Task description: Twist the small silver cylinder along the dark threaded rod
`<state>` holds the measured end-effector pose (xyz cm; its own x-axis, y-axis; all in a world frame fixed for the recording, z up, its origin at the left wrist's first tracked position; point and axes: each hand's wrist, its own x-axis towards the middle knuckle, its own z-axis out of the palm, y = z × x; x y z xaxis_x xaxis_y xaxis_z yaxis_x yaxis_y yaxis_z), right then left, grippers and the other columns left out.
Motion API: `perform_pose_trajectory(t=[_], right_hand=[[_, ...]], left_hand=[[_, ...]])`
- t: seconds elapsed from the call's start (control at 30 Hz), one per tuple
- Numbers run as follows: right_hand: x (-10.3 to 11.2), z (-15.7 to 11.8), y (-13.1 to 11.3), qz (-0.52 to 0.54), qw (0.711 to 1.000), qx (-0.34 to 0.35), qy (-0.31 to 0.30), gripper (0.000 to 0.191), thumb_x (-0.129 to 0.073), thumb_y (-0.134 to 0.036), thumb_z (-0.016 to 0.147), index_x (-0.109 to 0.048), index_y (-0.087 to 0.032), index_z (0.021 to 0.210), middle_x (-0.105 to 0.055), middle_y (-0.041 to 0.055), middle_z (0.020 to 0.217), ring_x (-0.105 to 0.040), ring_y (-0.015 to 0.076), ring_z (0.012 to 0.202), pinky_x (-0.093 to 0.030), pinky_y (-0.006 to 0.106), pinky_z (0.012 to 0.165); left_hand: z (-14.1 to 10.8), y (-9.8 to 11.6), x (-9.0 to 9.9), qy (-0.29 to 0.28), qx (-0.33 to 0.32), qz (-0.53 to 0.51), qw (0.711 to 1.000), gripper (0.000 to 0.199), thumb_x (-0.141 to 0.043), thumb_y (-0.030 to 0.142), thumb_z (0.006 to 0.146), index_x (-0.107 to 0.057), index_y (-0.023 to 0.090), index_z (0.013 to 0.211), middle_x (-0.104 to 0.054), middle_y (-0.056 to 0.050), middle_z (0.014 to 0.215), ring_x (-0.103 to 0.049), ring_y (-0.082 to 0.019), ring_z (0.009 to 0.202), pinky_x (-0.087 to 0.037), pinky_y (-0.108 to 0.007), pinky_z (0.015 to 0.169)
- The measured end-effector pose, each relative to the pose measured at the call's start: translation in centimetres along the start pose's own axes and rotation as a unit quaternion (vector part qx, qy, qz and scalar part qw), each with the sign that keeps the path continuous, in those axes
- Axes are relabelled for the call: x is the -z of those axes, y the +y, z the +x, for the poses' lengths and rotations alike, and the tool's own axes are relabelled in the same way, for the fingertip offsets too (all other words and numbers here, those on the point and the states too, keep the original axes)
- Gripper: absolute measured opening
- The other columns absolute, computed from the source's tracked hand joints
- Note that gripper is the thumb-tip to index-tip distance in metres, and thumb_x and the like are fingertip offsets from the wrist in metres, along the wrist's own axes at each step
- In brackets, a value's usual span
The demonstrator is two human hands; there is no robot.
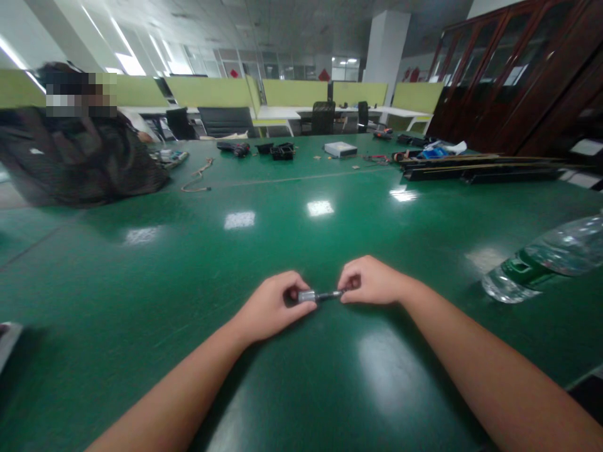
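Low over the green tabletop, near the middle of the view, my left hand grips the thicker grey end of a small screwdriver-like tool. A thin dark shaft runs from it to the right. At the shaft's far end, my right hand has thumb and fingers pinched together around the tip. Whether a separate small part sits between those fingertips is too small to tell.
A clear plastic bottle lies at the right. A dark bag stands at the back left, with a person behind it. Along the far side are a cable, black parts, a white box and long black strips.
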<state>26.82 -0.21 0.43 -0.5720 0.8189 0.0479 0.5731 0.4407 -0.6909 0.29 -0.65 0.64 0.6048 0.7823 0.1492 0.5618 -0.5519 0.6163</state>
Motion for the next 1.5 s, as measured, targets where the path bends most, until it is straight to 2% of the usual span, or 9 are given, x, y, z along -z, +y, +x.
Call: perform_pose_trajectory(t=[0.17, 0.3, 0.37, 0.53, 0.7, 1.0, 1.5], right_hand=[[-2.5, 0.9, -1.0, -0.026, 0.997, 0.056, 0.055, 0.015, -0.076, -0.026, 0.078, -0.077, -0.018, 0.091, -0.069, 0.0020, 0.079, -0.059, 0.0120, 0.070, -0.042, 0.023, 0.065], [-3.4, 1.1, -1.3, 0.011, 0.997, 0.040, 0.068, 0.022, -0.076, -0.017, 0.073, -0.075, -0.019, 0.095, -0.069, 0.0004, 0.079, -0.059, 0.0113, 0.069, -0.044, 0.022, 0.066], [-3.3, 1.1, -1.2, 0.023, 0.997, 0.038, 0.065, 0.020, -0.074, -0.015, 0.074, -0.074, -0.018, 0.094, -0.069, 0.0003, 0.079, -0.060, 0.0110, 0.068, -0.044, 0.022, 0.066], [-3.1, 1.0, -1.2, -0.013, 0.996, 0.066, 0.066, 0.016, -0.072, -0.018, 0.078, -0.075, -0.017, 0.093, -0.069, 0.0021, 0.082, -0.060, 0.0126, 0.073, -0.044, 0.023, 0.068], [-3.1, 1.1, -1.5, -0.056, 0.990, 0.110, 0.063, 0.014, -0.070, -0.023, 0.083, -0.076, -0.018, 0.095, -0.071, 0.0042, 0.088, -0.062, 0.0157, 0.082, -0.044, 0.026, 0.075], [-3.5, 1.1, -1.4, -0.066, 0.989, 0.108, 0.071, 0.018, -0.071, -0.022, 0.080, -0.074, -0.018, 0.097, -0.071, 0.0035, 0.088, -0.061, 0.0157, 0.081, -0.043, 0.026, 0.075], [-3.2, 1.1, -1.6, -0.059, 0.991, 0.102, 0.070, 0.014, -0.072, -0.021, 0.079, -0.075, -0.017, 0.091, -0.069, 0.0023, 0.081, -0.059, 0.0137, 0.074, -0.042, 0.025, 0.070]], left_hand=[[0.0, -0.3, -0.2, 0.002, 0.000, -0.004, 1.000, 0.021, -0.070, 0.037, 0.082, -0.064, 0.019, 0.090, -0.066, -0.002, 0.082, -0.061, -0.017, 0.074, -0.047, -0.027, 0.067], [0.0, -0.4, -0.2, 0.002, 0.008, -0.002, 1.000, 0.022, -0.073, 0.029, 0.076, -0.061, 0.020, 0.093, -0.066, 0.000, 0.084, -0.061, -0.017, 0.075, -0.047, -0.027, 0.068], [0.0, -0.3, -0.1, -0.002, 0.003, -0.002, 1.000, 0.024, -0.073, 0.031, 0.076, -0.061, 0.020, 0.094, -0.065, 0.000, 0.084, -0.061, -0.017, 0.075, -0.047, -0.027, 0.068], [0.1, -0.3, -0.1, -0.009, 0.003, -0.017, 1.000, 0.020, -0.064, 0.038, 0.087, -0.063, 0.019, 0.094, -0.066, -0.001, 0.084, -0.061, -0.017, 0.076, -0.047, -0.027, 0.069], [0.0, -0.4, -0.2, -0.013, 0.010, -0.011, 1.000, 0.021, -0.071, 0.034, 0.081, -0.063, 0.020, 0.094, -0.065, 0.000, 0.083, -0.061, -0.017, 0.075, -0.046, -0.027, 0.067], [0.1, -0.6, -0.2, 0.006, -0.018, 0.008, 1.000, 0.022, -0.073, 0.035, 0.080, -0.059, 0.018, 0.085, -0.063, -0.001, 0.083, -0.058, -0.017, 0.076, -0.043, -0.027, 0.068], [0.1, -0.2, 0.0, 0.005, -0.011, 0.004, 1.000, 0.023, -0.074, 0.036, 0.080, -0.060, 0.018, 0.084, -0.062, -0.001, 0.081, -0.058, -0.017, 0.074, -0.042, -0.027, 0.067]])
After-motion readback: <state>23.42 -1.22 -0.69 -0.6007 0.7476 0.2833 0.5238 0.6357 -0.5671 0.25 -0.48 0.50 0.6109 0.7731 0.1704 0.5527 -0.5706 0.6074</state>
